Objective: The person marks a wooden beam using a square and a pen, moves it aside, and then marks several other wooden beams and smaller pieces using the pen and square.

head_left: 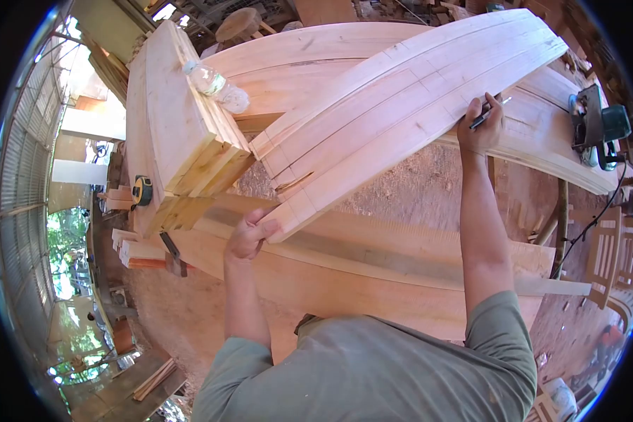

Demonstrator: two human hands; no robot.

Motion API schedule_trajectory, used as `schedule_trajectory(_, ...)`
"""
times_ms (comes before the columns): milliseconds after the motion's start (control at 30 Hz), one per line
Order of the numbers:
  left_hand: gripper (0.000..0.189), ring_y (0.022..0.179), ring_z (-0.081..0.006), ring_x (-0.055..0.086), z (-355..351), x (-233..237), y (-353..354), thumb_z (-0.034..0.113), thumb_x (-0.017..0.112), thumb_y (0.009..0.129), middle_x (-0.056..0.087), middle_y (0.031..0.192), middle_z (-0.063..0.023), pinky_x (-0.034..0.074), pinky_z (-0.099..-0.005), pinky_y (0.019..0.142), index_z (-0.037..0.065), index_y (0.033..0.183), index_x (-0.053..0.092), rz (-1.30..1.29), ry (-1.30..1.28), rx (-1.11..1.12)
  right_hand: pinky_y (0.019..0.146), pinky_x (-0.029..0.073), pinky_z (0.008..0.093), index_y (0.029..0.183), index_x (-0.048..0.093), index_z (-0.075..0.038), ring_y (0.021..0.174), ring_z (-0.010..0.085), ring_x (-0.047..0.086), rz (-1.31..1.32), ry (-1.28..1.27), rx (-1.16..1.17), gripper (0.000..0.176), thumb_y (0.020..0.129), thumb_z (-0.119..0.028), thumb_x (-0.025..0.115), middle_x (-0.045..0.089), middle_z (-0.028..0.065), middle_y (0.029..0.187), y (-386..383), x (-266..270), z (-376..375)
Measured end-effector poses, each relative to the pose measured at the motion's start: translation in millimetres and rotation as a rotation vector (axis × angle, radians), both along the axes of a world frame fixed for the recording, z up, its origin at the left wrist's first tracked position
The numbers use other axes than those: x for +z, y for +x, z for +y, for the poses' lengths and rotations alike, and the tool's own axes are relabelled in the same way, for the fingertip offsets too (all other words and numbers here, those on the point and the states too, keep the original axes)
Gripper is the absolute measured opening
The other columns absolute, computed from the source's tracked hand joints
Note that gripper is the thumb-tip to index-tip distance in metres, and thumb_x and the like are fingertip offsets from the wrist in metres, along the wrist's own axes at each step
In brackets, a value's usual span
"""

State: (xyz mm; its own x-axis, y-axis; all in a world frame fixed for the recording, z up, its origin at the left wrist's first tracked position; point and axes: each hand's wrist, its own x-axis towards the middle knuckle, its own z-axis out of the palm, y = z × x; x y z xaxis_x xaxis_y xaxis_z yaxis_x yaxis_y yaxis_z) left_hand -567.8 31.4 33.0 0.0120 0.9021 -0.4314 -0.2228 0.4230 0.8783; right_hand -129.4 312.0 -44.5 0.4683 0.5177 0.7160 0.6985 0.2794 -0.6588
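Note:
A wide, pale wooden board with curved edges slants across the view, with long seams and pencilled lines over its face. At its lower left corner, my left hand is closed around the end, thumb on top. A dark pen is held in the curled fingers of my right hand, which rests against the board's near edge. A split or dark knot shows in the wood not far from my left hand.
Thick stacked boards stand to the left, bearing a clear plastic bottle. A tape measure and a try square are by their near end. A corded power saw sits on boards at the right. Sawdust covers the ground.

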Motion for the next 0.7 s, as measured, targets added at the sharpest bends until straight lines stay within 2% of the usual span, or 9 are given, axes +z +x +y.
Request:
schedule_trajectory(100,0.051,0.101,-0.0125,0.065,3,0,-5,0.011,0.076,0.085,0.07,0.115,-0.0079,0.05,-0.0247,0.088,-0.007,0.13,0.061,-0.002,0.01,-0.056,0.094,0.048,0.0479,0.11,0.065,-0.002,0.108,0.0446,0.062,-0.111,0.113,-0.005,0.037,0.09,-0.034,0.066,0.063,0.0314,0.121,2,4,-2)
schedule_trajectory(133,0.051,0.102,-0.0137,0.065,4,0,-6,0.011,0.075,0.084,0.07,0.115,-0.0087,0.049,-0.0254,0.088,-0.007,0.13,0.06,0.013,0.014,-0.065,0.086,0.051,0.0466,0.107,0.065,-0.002,0.096,0.0404,0.066,-0.19,0.191,-0.055,0.037,0.091,-0.035,0.066,0.069,0.0251,0.106,3,4,2)
schedule_trajectory(167,0.051,0.103,-0.0148,0.064,4,0,-7,0.011,0.073,0.084,0.069,0.115,-0.0096,0.049,-0.0261,0.088,-0.008,0.129,0.059,0.03,0.017,-0.072,0.086,0.051,0.0466,0.107,0.065,-0.002,0.096,0.0404,0.066,-0.192,0.184,-0.065,0.037,0.091,-0.035,0.066,0.069,0.0251,0.106,1,3,1)
schedule_trajectory(233,0.052,0.101,-0.0152,0.064,-4,-2,-9,0.011,0.072,0.082,0.068,0.114,-0.0091,0.05,-0.0264,0.088,-0.007,0.129,0.058,0.076,-0.016,-0.02,0.074,0.052,0.0443,0.102,0.065,-0.003,0.081,0.0341,0.065,-0.131,0.098,-0.043,0.026,0.09,-0.026,0.066,0.067,0.0157,0.087,-4,8,-4)
schedule_trajectory(300,0.052,0.101,-0.0174,0.065,-4,-17,-18,0.011,0.07,0.081,0.067,0.112,-0.0086,0.051,-0.0286,0.089,-0.005,0.128,0.055,0.161,-0.05,0.062,0.065,0.051,0.0425,0.097,0.063,-0.005,0.071,0.03,0.061,-0.181,0.2,-0.062,0.018,0.085,-0.018,0.067,0.06,0.0098,0.075,3,0,6)
schedule_trajectory(367,0.045,0.101,-0.0198,0.064,-6,-28,-20,0.011,0.068,0.082,0.066,0.112,-0.0105,0.051,-0.031,0.088,-0.004,0.123,0.056,0.148,0.004,0.147,0.068,0.051,0.0442,0.098,0.062,-0.005,0.073,0.0327,0.061,-0.109,0.21,-0.059,0.023,0.08,-0.017,0.069,0.061,0.0117,0.079,1,1,4)
schedule_trajectory(467,0.026,0.097,-0.0206,0.065,6,6,55,0.011,0.068,0.087,0.066,0.108,-0.0108,0.053,-0.0335,0.084,-0.002,0.109,0.061,0.066,0.174,0.436,0.082,0.048,0.0482,0.104,0.062,-0.006,0.087,0.0375,0.061,-0.036,0.024,0.009,0.029,0.081,-0.024,0.069,0.064,0.0152,0.088,-2,24,-21)
schedule_trajectory(567,0.02,0.093,-0.021,0.066,1,-21,20,0.012,0.068,0.089,0.068,0.105,-0.0102,0.053,-0.035,0.084,0.0,0.105,0.062,0.143,0.1,0.427,0.086,0.047,0.0494,0.106,0.062,-0.007,0.09,0.0384,0.062,0.023,-0.028,0.053,0.032,0.08,-0.026,0.07,0.067,0.0171,0.094,-4,23,-20)
schedule_trajectory(700,0.03,0.09,-0.0181,0.065,-1,-24,39,0.026,0.07,0.093,0.068,0.101,-0.0083,0.052,-0.0318,0.081,-0.001,0.106,0.063,0.422,0.221,0.555,0.086,0.048,0.0472,0.108,0.061,-0.006,0.092,0.0378,0.063,0.059,-0.09,0.098,0.035,0.082,-0.028,0.072,0.068,0.0183,0.099,3,27,-23)
